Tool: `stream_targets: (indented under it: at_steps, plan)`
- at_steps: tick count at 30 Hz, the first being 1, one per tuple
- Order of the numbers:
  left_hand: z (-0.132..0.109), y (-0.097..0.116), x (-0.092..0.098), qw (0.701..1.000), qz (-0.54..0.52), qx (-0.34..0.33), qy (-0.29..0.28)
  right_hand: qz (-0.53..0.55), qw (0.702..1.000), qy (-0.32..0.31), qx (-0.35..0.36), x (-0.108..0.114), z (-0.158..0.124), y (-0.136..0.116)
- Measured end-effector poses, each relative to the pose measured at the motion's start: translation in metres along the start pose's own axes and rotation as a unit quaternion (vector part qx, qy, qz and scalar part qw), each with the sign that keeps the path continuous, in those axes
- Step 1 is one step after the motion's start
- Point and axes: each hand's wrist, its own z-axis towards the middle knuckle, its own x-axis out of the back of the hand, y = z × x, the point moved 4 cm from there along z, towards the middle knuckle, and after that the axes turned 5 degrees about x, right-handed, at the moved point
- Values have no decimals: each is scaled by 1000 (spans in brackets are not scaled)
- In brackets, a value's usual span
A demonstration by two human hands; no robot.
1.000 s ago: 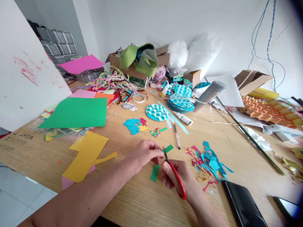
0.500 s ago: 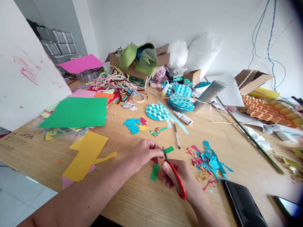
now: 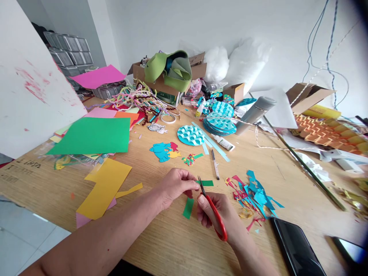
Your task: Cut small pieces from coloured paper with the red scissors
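My left hand point(image 3: 179, 186) pinches one end of a small green paper strip point(image 3: 207, 183) between thumb and fingers. Wrapped round the red handles of the scissors point(image 3: 216, 214) is my right hand point(image 3: 214, 212). The scissor blades point up and away from me, narrowly parted, at the strip close to my left fingertips. A second green piece point(image 3: 188, 208) lies on the table between my hands. Beyond them are a tiny pile of red, green and yellow bits point(image 3: 189, 159) and the blue, red and yellow fish cutouts point(image 3: 161, 151).
Paper scraps point(image 3: 258, 195) and a black phone point(image 3: 296, 245) lie to the right. A pen point(image 3: 215, 165), a glue bottle point(image 3: 223, 143) and a scalloped blue disc point(image 3: 190, 135) are further back. Yellow paper point(image 3: 106, 188) and green paper point(image 3: 94, 136) lie left.
The green strip has turned slightly, its free end now lying more level. Both hands keep nearly the same place, and the scissors have barely shifted.
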Motion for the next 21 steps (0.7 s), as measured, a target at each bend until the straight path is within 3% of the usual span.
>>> stream_targets:
  at_steps: [21]
  plan:
    - [-1,2,0,1000,-10,-1,0,12,1000,5,1,0,-2,-4]
